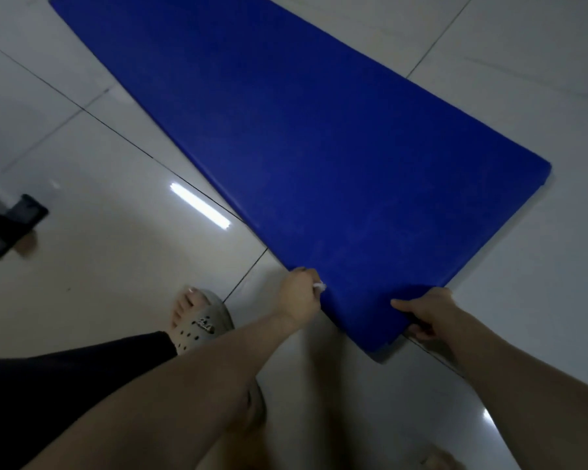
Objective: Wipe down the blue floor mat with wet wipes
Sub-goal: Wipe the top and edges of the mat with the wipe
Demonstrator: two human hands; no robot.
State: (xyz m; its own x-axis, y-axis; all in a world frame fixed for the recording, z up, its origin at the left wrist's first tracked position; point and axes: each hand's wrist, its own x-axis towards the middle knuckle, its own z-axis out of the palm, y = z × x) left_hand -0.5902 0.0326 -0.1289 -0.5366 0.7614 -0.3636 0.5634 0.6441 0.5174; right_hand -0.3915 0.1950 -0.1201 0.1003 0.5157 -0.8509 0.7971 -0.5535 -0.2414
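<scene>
The blue floor mat [319, 147] runs away from the 2 grips over the glossy floor [116, 266], its near edge clasped in the right grip [425, 310]. An uneven tug could skew it, and the wet wipe [319, 286] pinched in the left grip [299, 290] could drop.

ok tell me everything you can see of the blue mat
The blue mat is a long, thick rectangular pad with a smooth, slightly shiny cover, lying on the pale tiled floor and running away from the camera. At its near end the right hand grips the edge, thumb on top, while the left hand, holding a white wipe, touches the near-left corner.
</scene>
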